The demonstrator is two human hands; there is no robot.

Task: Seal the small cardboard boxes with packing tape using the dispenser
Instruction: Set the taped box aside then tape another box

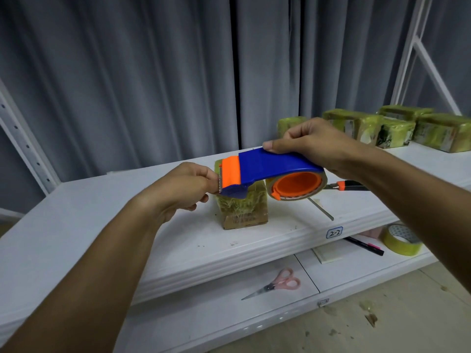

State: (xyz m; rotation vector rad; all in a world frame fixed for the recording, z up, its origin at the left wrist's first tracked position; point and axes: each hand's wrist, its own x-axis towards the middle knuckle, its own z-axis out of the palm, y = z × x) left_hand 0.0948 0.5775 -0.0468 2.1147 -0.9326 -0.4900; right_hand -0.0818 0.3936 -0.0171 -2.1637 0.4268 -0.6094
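Cardboard boxes are the job here, and most look finished: a cluster of taped boxes [397, 128], glossy with yellowish-green tape, sits at the far right of the upper shelf [102, 225], well apart from the hands. One small box [243, 207] stands upright near the middle of that shelf, directly beneath the dispenser; tape already wraps most of it, though bare cardboard shows along its bottom edge, so I judge it partly sealed with at least one more pass and a cut left. Whether other untaped boxes wait out of view cannot be told. The blue-and-orange dispenser [270, 171] is held in the air just above this box, the right hand [313, 143] curled over its top and rear with the thumb lying along the blue body. The left hand [183, 189] is at the serrated front end, fingers bent and seemingly pinching the tape's free end, though the tape itself is too clear to make out. Grey curtains [127, 85] hang behind the white metal shelving. A utility knife [344, 186] lies on the upper shelf behind the dispenser's roll. On the lower shelf [204, 319] lie a spare tape roll [401, 240], pink-handled scissors [276, 285] and a black marker [364, 246]. Small scraps dot the wooden floor [407, 314].
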